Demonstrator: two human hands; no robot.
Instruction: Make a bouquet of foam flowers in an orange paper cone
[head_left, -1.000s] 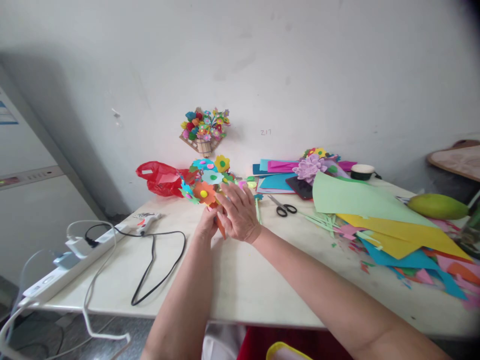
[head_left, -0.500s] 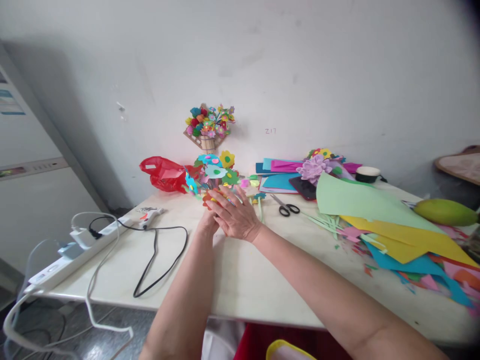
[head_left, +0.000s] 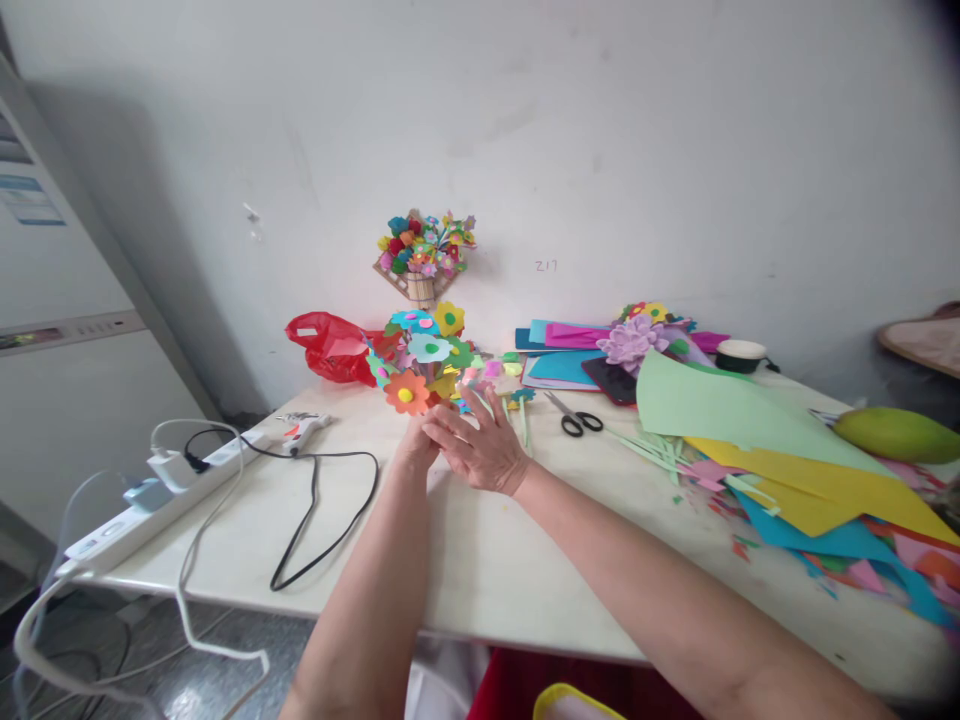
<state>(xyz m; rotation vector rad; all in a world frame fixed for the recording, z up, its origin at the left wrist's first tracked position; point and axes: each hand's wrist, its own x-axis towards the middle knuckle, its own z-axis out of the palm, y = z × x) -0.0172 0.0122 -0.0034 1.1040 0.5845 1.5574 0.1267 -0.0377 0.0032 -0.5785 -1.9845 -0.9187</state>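
Here we are at the counter [head_left: 517, 580], and all eyes go to the bouquet [head_left: 428, 349] of craft flowers, upright and packed with colour, sitting just beyond the two hands and a touch to the left of where they meet. The left hand [head_left: 415, 445] is right there at the foot of it, directly beneath the orange flower [head_left: 406, 394] with its yellow middle; most of its fingers are covered, so how tightly it is closed, and on what, I cannot tell. In comes the right hand [head_left: 486, 447] from the other side, back turned up, palm down, fingers stretched long and slightly spread, laid across the left at the fingertips; it looks wide open, no firm hold to be seen, its palm side hidden from us. The lower end of the bouquet is hidden too, tucked behind those overlapping fingers. Just to the right of the blooms, small paper flowers [head_left: 501, 368] lie near the raised fingertips, and then the scissors [head_left: 574, 417], blades parted, resting on the counter. Behind the bouquet on its left, a crumpled red plastic bag [head_left: 327, 346]; nearer on that same side, the glue gun [head_left: 306, 432], lying well apart from the left hand.
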